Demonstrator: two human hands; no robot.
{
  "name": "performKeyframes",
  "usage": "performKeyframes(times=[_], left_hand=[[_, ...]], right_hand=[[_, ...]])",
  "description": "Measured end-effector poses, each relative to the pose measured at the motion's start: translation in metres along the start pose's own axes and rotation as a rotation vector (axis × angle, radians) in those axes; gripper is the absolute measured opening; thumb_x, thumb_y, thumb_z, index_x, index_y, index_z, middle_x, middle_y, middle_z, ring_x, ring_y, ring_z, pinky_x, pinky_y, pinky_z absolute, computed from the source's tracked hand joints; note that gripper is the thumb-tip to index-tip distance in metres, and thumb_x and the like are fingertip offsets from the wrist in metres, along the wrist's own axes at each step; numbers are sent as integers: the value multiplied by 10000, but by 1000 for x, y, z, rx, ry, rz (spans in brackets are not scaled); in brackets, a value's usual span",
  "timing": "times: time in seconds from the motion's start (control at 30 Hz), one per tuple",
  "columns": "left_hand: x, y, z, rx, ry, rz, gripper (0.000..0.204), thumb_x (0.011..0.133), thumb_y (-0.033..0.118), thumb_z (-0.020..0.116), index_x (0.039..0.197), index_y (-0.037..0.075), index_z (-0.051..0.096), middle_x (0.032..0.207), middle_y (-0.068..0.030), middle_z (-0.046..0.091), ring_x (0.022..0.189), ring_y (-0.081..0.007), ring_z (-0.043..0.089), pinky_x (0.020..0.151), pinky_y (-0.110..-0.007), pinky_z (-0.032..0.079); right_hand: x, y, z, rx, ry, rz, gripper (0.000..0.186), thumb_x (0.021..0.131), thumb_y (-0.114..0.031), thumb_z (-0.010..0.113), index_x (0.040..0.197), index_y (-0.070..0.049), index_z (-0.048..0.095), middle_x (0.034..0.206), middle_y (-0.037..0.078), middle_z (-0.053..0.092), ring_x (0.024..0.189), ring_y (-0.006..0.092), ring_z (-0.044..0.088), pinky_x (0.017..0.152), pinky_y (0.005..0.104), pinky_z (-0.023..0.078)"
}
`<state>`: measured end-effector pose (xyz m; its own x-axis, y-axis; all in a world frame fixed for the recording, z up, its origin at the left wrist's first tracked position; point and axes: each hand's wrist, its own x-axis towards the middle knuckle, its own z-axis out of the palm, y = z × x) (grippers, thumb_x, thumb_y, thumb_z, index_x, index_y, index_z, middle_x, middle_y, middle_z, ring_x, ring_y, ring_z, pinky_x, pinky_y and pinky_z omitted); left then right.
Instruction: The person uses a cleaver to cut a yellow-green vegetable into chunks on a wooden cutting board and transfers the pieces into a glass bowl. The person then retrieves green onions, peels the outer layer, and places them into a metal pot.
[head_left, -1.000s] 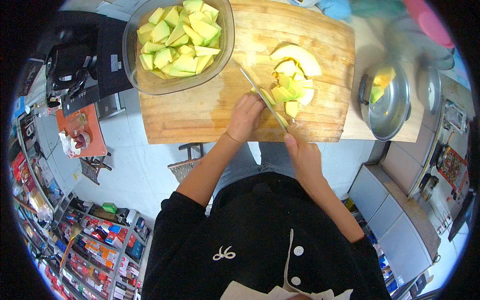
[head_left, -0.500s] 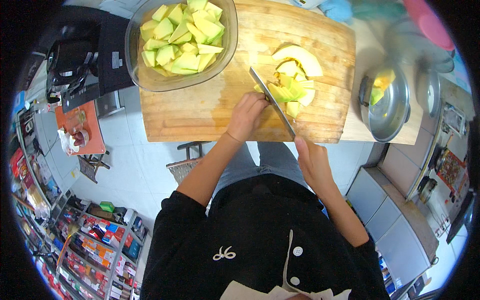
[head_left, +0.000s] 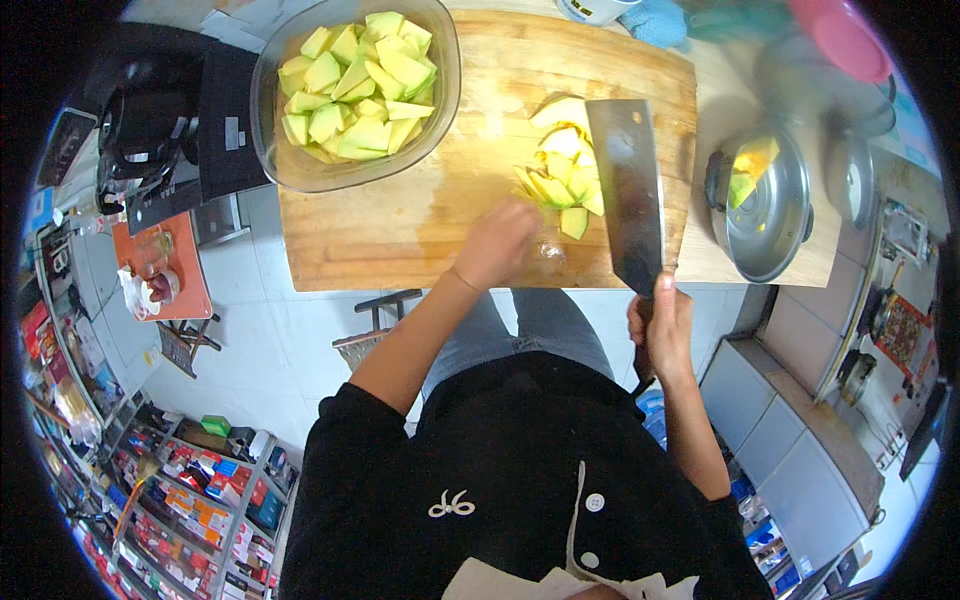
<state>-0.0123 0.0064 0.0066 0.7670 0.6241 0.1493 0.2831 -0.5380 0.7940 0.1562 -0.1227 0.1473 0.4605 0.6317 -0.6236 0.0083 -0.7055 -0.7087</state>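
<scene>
On a wooden cutting board (head_left: 360, 240) lies a pile of pale yellow-green melon pieces (head_left: 570, 180), with a larger curved slice (head_left: 555, 112) behind them. My left hand (head_left: 498, 240) rests at the lower left of the pile, fingers curled; what lies under them is hidden. My right hand (head_left: 662, 330) grips the dark handle of a cleaver, whose wide blade (head_left: 625, 190) is turned flat to view right of the pile, partly over it. A clear container (head_left: 258, 110) full of cut pieces stands at the board's upper left.
A steel pot (head_left: 760, 250) with yellow-green scraps stands at the right, beside a lid (head_left: 852, 180). A blue cloth (head_left: 655, 22) and pink basin (head_left: 850, 45) are behind. A black appliance (head_left: 145, 130), red small table (head_left: 175, 300), folding stool (head_left: 355, 350) and loaded shelves (head_left: 190, 480) surround me.
The cleaver has swung from a thin diagonal beside my left fingers to a broad, upright position farther right. My right hand moved rightward and slightly down; my left hand moved slightly.
</scene>
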Motion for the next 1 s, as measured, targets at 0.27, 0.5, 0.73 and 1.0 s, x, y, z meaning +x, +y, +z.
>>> performKeyframes(times=[0.27, 0.5, 0.73, 1.0], left_hand=[[65, -11, -15, 155, 20, -319, 81, 747, 77, 596, 796, 91, 659, 812, -100, 623, 835, -275, 582, 761, -371, 445], [76, -2, -27, 219, -142, -327, 111, 745, 146, 629, 845, 106, 657, 765, -106, 642, 744, -272, 614, 677, -375, 472], [77, 7, -24, 250, -201, -330, 171, 696, 133, 685, 833, 78, 599, 834, -88, 602, 858, -286, 581, 720, -369, 464], [80, -2, -22, 358, -275, -62, 152, 673, 102, 661, 759, 49, 547, 825, -110, 551, 832, -299, 549, 720, -391, 452]], right_hand=[[0, 17, -8, 6, 10, -24, 600, 952, -494, 303, 575, -48, 443, 455, 22, 410, 393, 91, 384, 371, 237, 314], [-4, 24, -14, -8, -47, -21, 544, 957, -448, 350, 881, 34, 592, 474, 16, 426, 420, 80, 414, 393, 238, 345], [0, 25, -22, -15, -40, -46, 502, 958, -449, 343, 754, -19, 501, 471, 12, 414, 407, 75, 386, 379, 234, 317], [2, 27, -31, 11, -61, -45, 538, 959, -450, 341, 620, -49, 460, 474, 8, 412, 405, 67, 373, 374, 220, 296]])
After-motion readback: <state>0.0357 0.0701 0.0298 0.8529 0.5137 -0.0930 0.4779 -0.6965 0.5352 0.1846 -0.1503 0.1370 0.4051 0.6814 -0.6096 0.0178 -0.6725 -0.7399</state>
